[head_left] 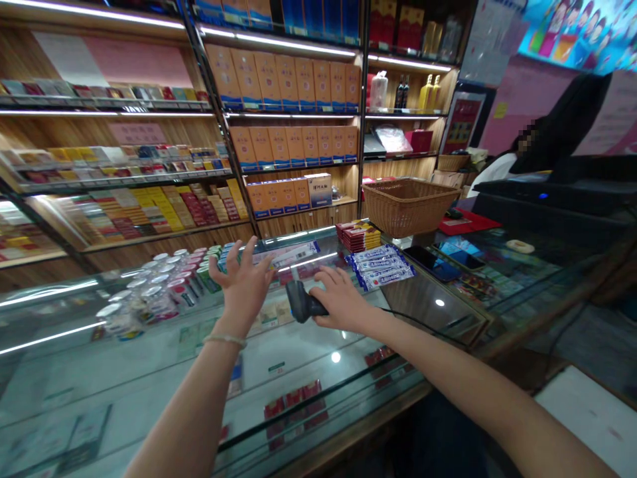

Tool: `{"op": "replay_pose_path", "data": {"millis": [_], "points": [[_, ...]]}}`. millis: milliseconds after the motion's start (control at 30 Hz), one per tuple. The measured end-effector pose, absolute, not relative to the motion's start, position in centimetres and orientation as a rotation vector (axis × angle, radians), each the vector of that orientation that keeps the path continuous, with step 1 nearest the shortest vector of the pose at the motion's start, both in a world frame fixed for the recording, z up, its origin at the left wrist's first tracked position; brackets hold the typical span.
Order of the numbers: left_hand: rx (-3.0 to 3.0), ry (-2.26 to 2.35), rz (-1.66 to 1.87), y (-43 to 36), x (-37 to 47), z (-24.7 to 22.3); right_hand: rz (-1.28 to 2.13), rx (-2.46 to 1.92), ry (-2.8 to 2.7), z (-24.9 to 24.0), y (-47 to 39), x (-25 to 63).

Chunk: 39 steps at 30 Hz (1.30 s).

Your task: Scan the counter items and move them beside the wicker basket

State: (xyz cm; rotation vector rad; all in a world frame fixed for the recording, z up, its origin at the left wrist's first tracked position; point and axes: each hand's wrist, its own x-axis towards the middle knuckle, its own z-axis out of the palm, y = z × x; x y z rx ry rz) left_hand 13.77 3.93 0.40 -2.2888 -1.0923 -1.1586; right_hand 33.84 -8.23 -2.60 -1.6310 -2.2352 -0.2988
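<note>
My right hand [341,299] grips a black barcode scanner [300,302] by its handle, with its head turned left toward my other hand. Fingers spread, my left hand [243,285] hovers over the glass counter and holds nothing. Just beyond it lies a long blue-and-white wrapped packet [298,253] with a barcode facing up; whether my thumb touches its end I cannot tell. Similar blue-and-white packets [381,267] lie side by side to the right of the scanner. Left of my left hand stand rows of small clear tubs [154,292] with white lids, and pink and green ones.
A stack of red-and-yellow packets [357,236] sits by a wicker basket [411,206] at the back. The scanner's cable [423,320] runs right across the glass counter [308,355]. A dark monitor [565,126] stands at right, with a person [495,172] behind. Stocked shelves [293,119] line the wall.
</note>
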Motion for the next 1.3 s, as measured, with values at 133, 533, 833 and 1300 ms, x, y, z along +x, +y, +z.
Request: {"op": "replay_pose_path", "data": {"millis": [133,533,833,1300], "points": [[-2.297,-1.101,-1.130,3.8,13.8,0.4,-0.229,-1.590,-2.252,-3.3,-7.8,33.8],[-2.302,-1.100,-1.103,3.8,14.4,0.3,-0.176,-1.592,-2.204,-1.4,-7.2,35.1],[-2.308,-1.094,-0.907,2.3,16.7,1.7,-0.654,-1.577,-1.857,-0.1,-3.8,41.0],[-2.365,-1.000,-0.887,1.5,21.0,2.6,-0.836,-1.486,-1.867,-0.8,-3.7,46.2]]}}
